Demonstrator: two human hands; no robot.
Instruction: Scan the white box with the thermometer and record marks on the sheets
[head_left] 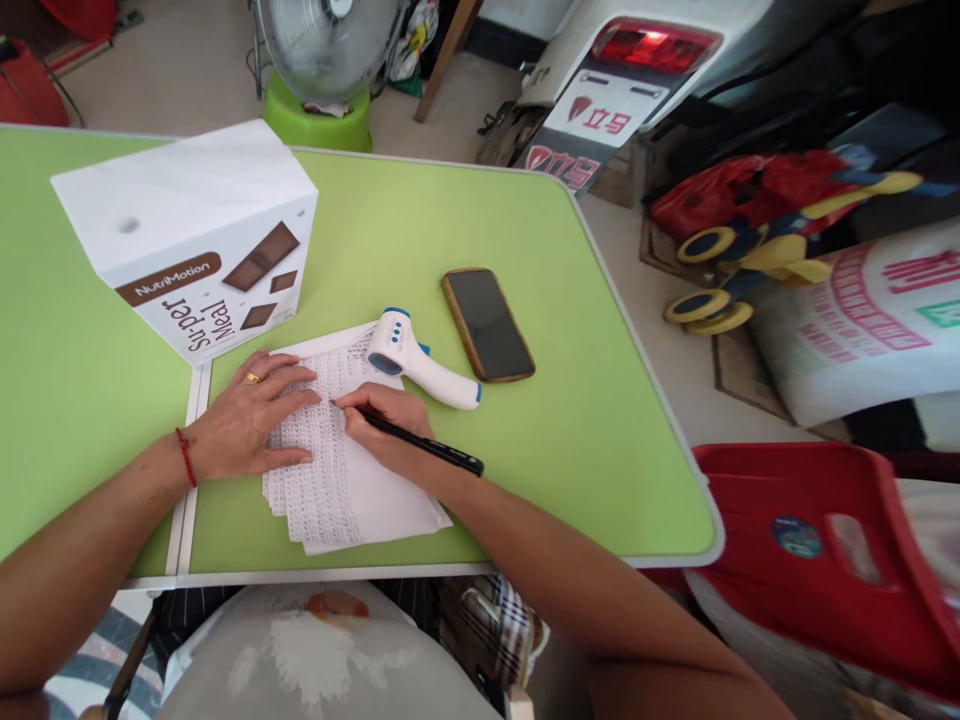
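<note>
Black pen (442, 450) sits pinched in the right hand (386, 430), its fingers closed around the barrel close to the tip, which touches a sheaf of closely printed white paper (390, 520). The left hand (251, 420) lies open and flat on the sheets, fingers slightly spread and pinning them down, with a gold ring (253, 377) on one finger and a red thread (185, 457) around the wrist. The sheaf looks light, thin and floppy, apt to slide or crease, so it would be best held flat or lifted by its bare margin; the pen looks light and stiff, easily taken by the barrel. Both lie near the front edge of a green folding table (570, 562). A white infrared thermometer (420, 365) rests across the paper's far corner, beside a smartphone (487, 325) and a white NutriMotion box (202, 240). Beyond the table stand a fan (326, 45) on a green stool (319, 115), a scooter's rear (645, 70), a yellow-and-blue toy (750, 250), a printed white sack (862, 330) and a red plastic crate (810, 560).
</note>
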